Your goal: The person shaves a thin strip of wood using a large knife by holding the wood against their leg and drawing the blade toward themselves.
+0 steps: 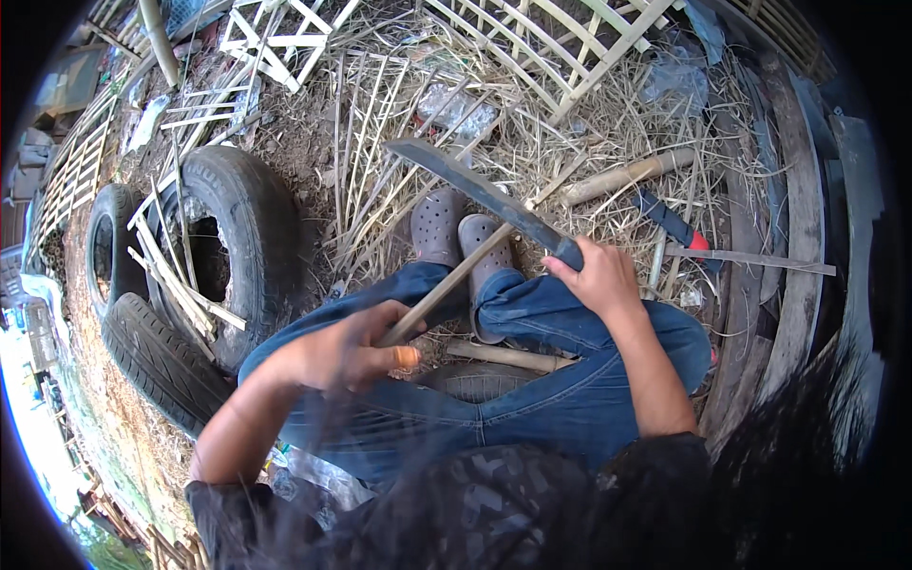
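Note:
My left hand (347,350), slightly blurred, is closed around the lower end of a bamboo strip (458,274). An orange wrap (407,357) covers one of its digits. The strip slants up and away to the right, past my grey clogs (439,223). In my right hand (608,277) is a machete (475,193), gripped by its dark handle, with the long blade pointing up and to the left. Blade and strip cross near the handle end; whether they touch, I cannot tell.
Old tyres (249,237) with loose bamboo strips on them stand at left. Ahead lie straw, a bamboo length (632,176) and woven bamboo panels (570,47). A dark tool with a red end (673,220) lies at right, beside wooden planks (793,256).

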Available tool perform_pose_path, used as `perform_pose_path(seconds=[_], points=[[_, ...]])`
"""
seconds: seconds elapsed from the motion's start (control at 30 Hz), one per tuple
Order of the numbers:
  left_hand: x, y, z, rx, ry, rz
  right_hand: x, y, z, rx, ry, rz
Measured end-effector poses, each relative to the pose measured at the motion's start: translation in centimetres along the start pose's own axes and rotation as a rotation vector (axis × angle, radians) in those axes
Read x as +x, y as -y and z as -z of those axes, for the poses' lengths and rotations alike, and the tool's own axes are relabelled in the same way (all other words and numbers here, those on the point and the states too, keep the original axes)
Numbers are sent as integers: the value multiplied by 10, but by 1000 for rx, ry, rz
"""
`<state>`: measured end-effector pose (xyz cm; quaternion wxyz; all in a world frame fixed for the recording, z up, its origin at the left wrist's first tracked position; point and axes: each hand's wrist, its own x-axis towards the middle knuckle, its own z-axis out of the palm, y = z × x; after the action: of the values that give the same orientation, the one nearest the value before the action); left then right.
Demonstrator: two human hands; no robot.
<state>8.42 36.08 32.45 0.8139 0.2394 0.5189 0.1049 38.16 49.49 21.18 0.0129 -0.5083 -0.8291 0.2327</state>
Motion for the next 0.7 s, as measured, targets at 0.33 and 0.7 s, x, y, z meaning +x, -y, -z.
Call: perform_pose_path(seconds=[0.33, 0.7], points=[[-3, -43, 25, 85, 8, -129, -15, 31, -70, 356, 98, -290], [90, -63, 18, 218, -448, -740, -6, -14, -108, 708, 220, -452]])
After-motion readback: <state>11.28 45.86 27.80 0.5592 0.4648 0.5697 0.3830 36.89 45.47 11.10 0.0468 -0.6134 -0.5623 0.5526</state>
